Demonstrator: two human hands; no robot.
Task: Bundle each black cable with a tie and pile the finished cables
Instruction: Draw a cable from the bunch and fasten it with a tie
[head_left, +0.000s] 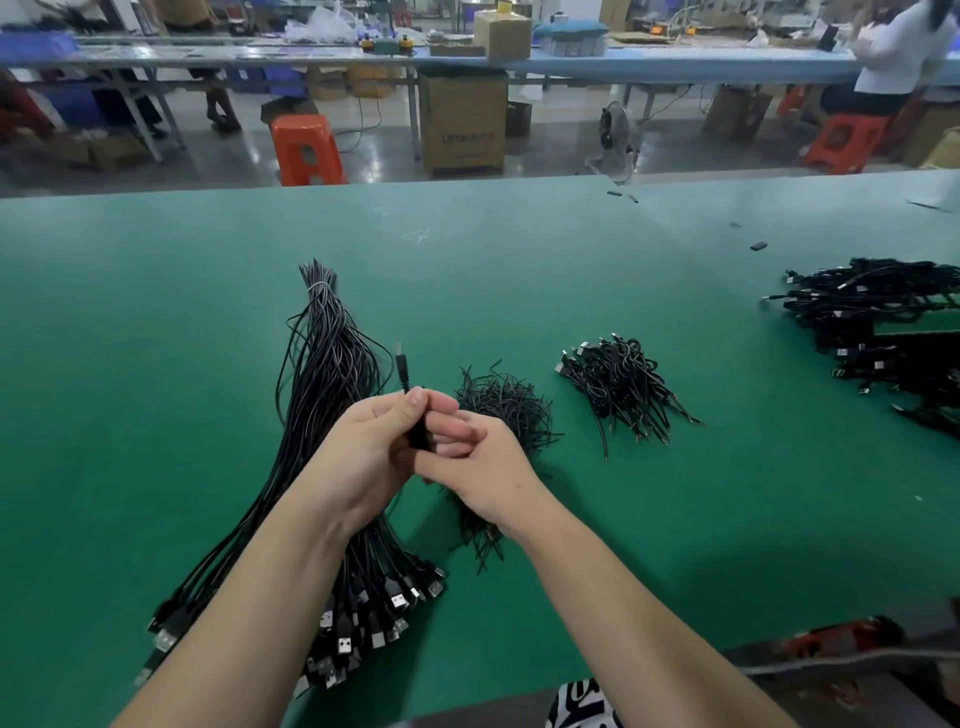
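- A green-surfaced table (156, 312) is stretching across the workshop foreground
- A long sheaf of unbundled black cables (322, 395) is lying at centre left, tied at its far end, USB plugs fanning out near the front edge
- A heap of black ties (511, 402) is sitting just to its right
- A small pile of bundled cables (621, 384) is resting further right
- A larger pile of cables (883, 322) is spreading along the right edge
- Small black scraps (759, 246) are lying scattered towards the far right corner
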